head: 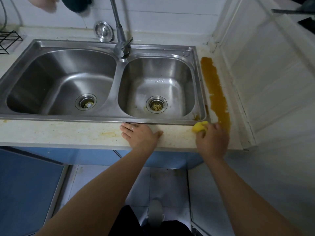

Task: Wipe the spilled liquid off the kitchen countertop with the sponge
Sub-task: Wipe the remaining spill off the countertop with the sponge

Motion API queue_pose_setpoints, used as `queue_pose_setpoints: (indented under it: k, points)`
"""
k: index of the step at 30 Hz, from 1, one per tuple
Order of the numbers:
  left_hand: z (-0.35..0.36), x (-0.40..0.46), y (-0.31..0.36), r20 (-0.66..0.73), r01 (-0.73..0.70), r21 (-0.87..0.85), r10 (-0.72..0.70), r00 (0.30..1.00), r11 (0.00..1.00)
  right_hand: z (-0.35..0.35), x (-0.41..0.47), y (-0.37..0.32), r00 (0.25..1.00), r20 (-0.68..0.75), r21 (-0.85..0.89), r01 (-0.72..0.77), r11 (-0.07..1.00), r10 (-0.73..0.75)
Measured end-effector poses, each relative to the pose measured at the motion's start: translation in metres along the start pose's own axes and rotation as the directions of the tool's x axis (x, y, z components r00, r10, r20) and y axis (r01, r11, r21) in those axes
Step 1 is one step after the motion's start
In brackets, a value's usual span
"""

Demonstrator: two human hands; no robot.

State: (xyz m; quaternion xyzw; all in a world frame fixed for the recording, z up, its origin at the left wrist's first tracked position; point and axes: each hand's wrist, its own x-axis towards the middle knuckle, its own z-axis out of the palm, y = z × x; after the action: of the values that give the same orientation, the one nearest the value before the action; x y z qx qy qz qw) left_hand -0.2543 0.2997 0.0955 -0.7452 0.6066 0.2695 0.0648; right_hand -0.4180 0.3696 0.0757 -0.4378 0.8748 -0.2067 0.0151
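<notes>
1. A person's right hand [211, 138] grips a yellow sponge [200, 126], fingers curled round it, on the front strip of the countertop [68, 133] at the near right corner of the sink [102, 120].
2. The sponge sits crumpled under the fingers, touching the counter just beside the sink rim.
3. A long brown-orange spill [215, 89] runs along the counter to the right of the sink, from near the back wall to the front edge; its near end lies just right of the sponge hand.
4. The left hand [139, 135] rests flat on the front strip, fingers straight and slightly spread, fingertips at the sink's front rim, holding nothing.
5. A faint yellowish smear [107, 133] marks the counter just left of that hand.
6. The double steel sink has a drain in each basin, and a tap [121, 43] stands behind the divider.
7. A black wire rack [7, 41] stands at the far left.
</notes>
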Motion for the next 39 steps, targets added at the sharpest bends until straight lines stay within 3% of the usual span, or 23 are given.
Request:
queue_pose_setpoints:
  k: [2,4,6,7,9,11,12,14,16,17,18,20,22,24,27,29,31,32,34,37,38,39]
  points:
    - [0.001,0.001,0.001,-0.007,0.005,0.009,-0.005,1.000,1.000,0.006,-0.012,-0.021,0.997,0.012,0.028,0.077,0.997,-0.078]
    - [0.001,0.002,0.002,-0.012,0.015,0.012,-0.014,1.000,1.000,0.017,-0.031,-0.037,0.937,0.032,0.069,0.345,0.936,-0.347]
    - [0.001,0.003,0.003,-0.014,0.014,0.011,-0.014,1.000,1.000,0.018,-0.029,-0.028,0.878,0.032,0.065,0.475,0.878,-0.478]
    - [0.001,0.003,0.002,-0.011,0.013,0.010,-0.013,1.000,1.000,0.011,-0.022,-0.017,0.901,0.043,0.057,0.430,0.901,-0.432]
    - [0.002,0.002,0.001,-0.012,0.007,0.002,-0.007,1.000,1.000,-0.006,-0.007,0.004,0.988,0.046,0.047,0.145,0.988,-0.147]
    - [0.003,0.001,-0.001,-0.020,0.002,-0.001,-0.002,1.000,1.000,-0.011,-0.001,0.011,0.996,-0.003,0.008,-0.092,0.996,0.092]
    - [0.003,0.000,-0.001,-0.021,0.000,-0.001,0.000,1.000,1.000,-0.009,-0.005,0.003,0.998,-0.009,0.014,-0.067,0.998,0.067]
    - [0.003,0.000,-0.001,-0.022,-0.001,0.001,0.001,1.000,1.000,0.002,-0.024,-0.018,0.984,0.030,0.065,0.174,0.983,-0.176]
    - [0.003,0.000,0.000,-0.017,-0.002,-0.002,0.002,1.000,1.000,0.012,-0.037,-0.021,0.917,0.042,0.055,0.395,0.917,-0.397]
    - [0.003,0.000,-0.001,-0.017,-0.003,-0.004,0.003,1.000,1.000,0.009,-0.031,-0.015,0.910,0.059,0.044,0.409,0.912,-0.411]
    - [0.003,0.000,-0.001,-0.014,-0.006,-0.003,0.006,1.000,1.000,0.004,-0.022,-0.007,0.935,0.068,0.026,0.348,0.937,-0.349]
    - [0.004,-0.001,-0.002,-0.015,-0.012,0.003,0.012,1.000,1.000,-0.007,-0.007,0.009,0.996,0.067,-0.034,0.064,0.997,-0.062]
    - [0.004,-0.001,-0.003,-0.019,-0.015,0.018,0.015,1.000,1.000,-0.008,-0.004,0.009,0.992,-0.004,-0.086,-0.130,0.988,0.130]
    - [0.004,0.000,-0.002,-0.019,-0.015,0.023,0.015,1.000,1.000,-0.001,-0.018,-0.013,0.999,0.020,-0.052,-0.031,0.998,0.032]
    - [0.004,0.000,0.000,-0.012,-0.008,0.015,0.008,1.000,1.000,0.010,-0.035,-0.020,0.946,0.045,-0.030,0.322,0.946,-0.320]
    - [0.003,-0.001,-0.002,-0.015,-0.014,0.020,0.014,1.000,1.000,-0.002,-0.019,-0.006,0.975,0.059,-0.045,0.219,0.975,-0.216]
    - [0.004,-0.002,-0.003,-0.020,-0.023,0.026,0.023,1.000,0.999,-0.011,-0.006,0.004,0.994,0.055,-0.088,-0.089,0.992,0.094]
    - [0.003,-0.002,-0.003,-0.019,-0.027,0.030,0.027,0.999,0.999,-0.009,-0.005,0.002,0.986,0.021,-0.110,-0.163,0.980,0.166]
    - [0.003,-0.002,-0.002,-0.010,-0.029,0.032,0.029,1.000,0.999,-0.003,-0.018,-0.022,0.996,0.047,-0.070,-0.070,0.995,0.073]
    - [0.001,-0.002,0.000,0.013,-0.016,0.014,0.016,1.000,1.000,0.013,-0.043,-0.037,0.957,0.067,-0.014,0.284,0.959,-0.283]
    - [0.001,-0.001,0.000,0.017,-0.014,0.008,0.014,1.000,1.000,0.009,-0.038,-0.031,0.948,0.071,-0.020,0.311,0.950,-0.309]
    - [0.001,-0.001,-0.001,0.023,-0.019,0.005,0.019,1.000,1.000,0.003,-0.028,-0.025,0.966,0.086,-0.033,0.248,0.968,-0.245]
